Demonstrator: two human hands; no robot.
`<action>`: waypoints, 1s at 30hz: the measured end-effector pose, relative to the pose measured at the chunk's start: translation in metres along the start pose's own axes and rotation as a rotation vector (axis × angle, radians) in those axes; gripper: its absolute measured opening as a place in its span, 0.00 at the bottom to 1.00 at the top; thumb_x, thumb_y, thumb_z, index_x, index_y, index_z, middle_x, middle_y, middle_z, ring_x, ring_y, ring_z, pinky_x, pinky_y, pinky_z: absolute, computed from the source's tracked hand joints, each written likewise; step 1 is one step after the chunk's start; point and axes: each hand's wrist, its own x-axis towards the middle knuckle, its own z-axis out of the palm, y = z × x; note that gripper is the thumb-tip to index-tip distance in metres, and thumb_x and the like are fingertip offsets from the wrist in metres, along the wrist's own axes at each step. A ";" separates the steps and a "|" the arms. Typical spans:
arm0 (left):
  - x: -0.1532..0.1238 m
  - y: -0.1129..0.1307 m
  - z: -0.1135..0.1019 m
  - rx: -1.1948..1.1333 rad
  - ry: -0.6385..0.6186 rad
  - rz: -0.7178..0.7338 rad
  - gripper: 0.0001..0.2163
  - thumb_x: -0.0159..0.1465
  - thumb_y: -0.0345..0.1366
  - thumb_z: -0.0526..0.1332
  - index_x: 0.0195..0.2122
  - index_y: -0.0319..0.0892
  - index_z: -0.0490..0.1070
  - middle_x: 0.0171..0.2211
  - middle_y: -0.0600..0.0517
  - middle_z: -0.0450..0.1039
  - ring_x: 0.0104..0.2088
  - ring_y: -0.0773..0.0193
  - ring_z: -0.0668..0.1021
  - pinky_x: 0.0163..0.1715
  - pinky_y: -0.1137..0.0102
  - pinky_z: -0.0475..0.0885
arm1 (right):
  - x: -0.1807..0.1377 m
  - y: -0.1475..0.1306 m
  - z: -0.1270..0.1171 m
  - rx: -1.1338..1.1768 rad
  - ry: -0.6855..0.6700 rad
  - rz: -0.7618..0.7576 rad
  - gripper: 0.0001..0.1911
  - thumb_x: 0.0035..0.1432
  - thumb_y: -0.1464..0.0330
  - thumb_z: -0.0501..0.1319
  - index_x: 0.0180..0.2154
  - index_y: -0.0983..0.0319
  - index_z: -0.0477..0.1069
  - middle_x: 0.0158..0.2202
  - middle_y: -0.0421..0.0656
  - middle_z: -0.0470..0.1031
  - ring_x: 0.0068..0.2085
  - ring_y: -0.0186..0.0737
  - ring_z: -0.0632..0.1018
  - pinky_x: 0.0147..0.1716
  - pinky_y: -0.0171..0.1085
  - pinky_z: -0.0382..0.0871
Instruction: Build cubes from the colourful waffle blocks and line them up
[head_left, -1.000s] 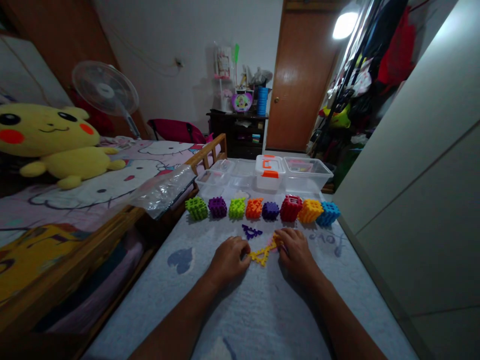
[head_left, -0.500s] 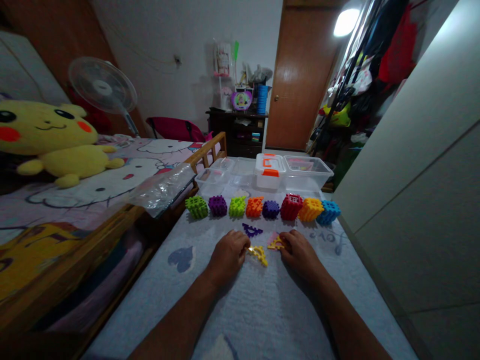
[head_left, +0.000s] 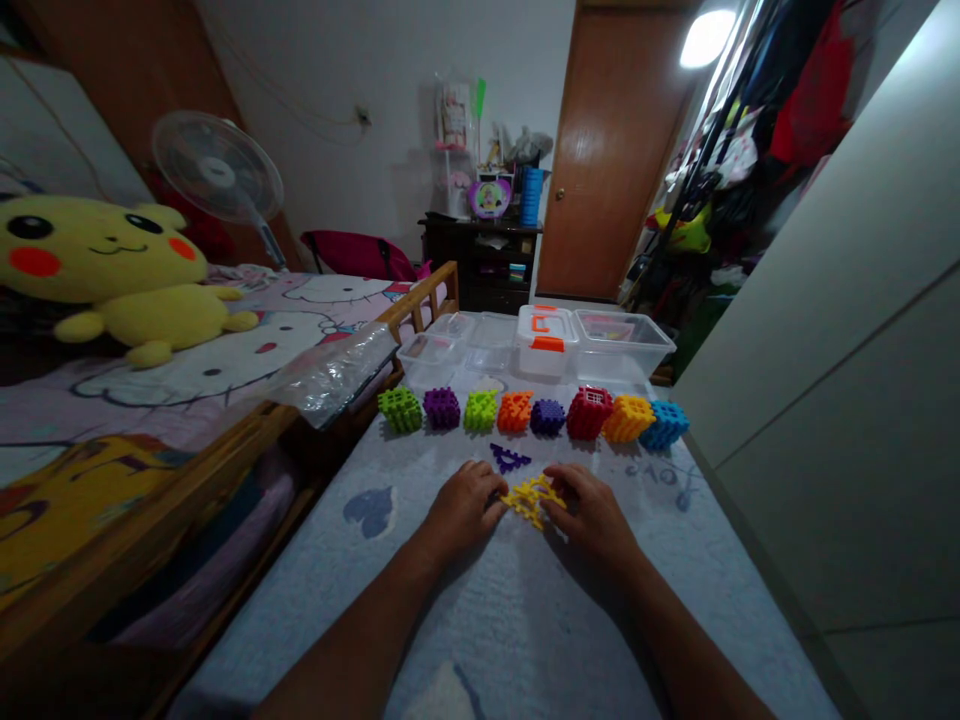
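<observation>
Two yellow triangular building pieces (head_left: 529, 497) meet between my hands, just above the cloth-covered surface; whether they are locked together I cannot tell. My left hand (head_left: 466, 505) pinches the left side of one piece. The other is gripped at its right by my right hand (head_left: 594, 510), its fingers curled around the edge. A purple triangular building piece (head_left: 510, 459) lies flat just beyond them. Farther back stands a row of stacked interlocking pieces sorted by colour, among them an orange stack (head_left: 515, 412), a dark blue stack (head_left: 548, 418) and a red stack (head_left: 589, 413).
Behind the row stand clear plastic boxes (head_left: 626, 345) and a lidded box with orange clips (head_left: 547, 345). On the left, a wooden bed rail (head_left: 420, 300) borders the surface, with a plastic bag (head_left: 337, 375) over it. A pale cabinet (head_left: 847, 400) rises on the right.
My hands have come closer together, bringing the two yellow pieces from apart into contact. The whole view has shifted slightly.
</observation>
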 end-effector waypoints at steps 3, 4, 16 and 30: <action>0.001 0.001 0.002 -0.019 -0.016 -0.020 0.04 0.60 0.34 0.61 0.36 0.42 0.73 0.36 0.50 0.72 0.41 0.60 0.72 0.42 0.68 0.66 | -0.003 -0.006 0.009 -0.037 -0.036 -0.032 0.13 0.53 0.72 0.62 0.43 0.62 0.71 0.36 0.44 0.72 0.37 0.40 0.73 0.38 0.38 0.69; 0.001 0.001 0.002 -0.025 -0.026 -0.032 0.05 0.59 0.34 0.62 0.37 0.42 0.72 0.36 0.50 0.72 0.40 0.60 0.72 0.42 0.68 0.65 | -0.004 -0.007 0.011 -0.062 -0.048 -0.042 0.13 0.53 0.72 0.62 0.43 0.62 0.71 0.36 0.44 0.72 0.38 0.40 0.73 0.39 0.38 0.68; 0.002 -0.001 -0.004 -0.052 -0.089 -0.022 0.06 0.62 0.35 0.61 0.36 0.43 0.77 0.35 0.50 0.74 0.41 0.60 0.73 0.42 0.68 0.66 | -0.010 -0.010 0.011 -0.117 -0.160 -0.069 0.18 0.50 0.73 0.62 0.45 0.61 0.69 0.38 0.44 0.71 0.39 0.41 0.72 0.39 0.38 0.66; 0.002 0.002 -0.006 0.022 -0.070 0.020 0.06 0.63 0.37 0.62 0.33 0.43 0.78 0.32 0.50 0.76 0.36 0.62 0.74 0.38 0.69 0.65 | -0.010 -0.002 0.006 -0.231 -0.158 -0.024 0.06 0.54 0.72 0.60 0.26 0.61 0.65 0.29 0.41 0.67 0.32 0.38 0.68 0.31 0.35 0.59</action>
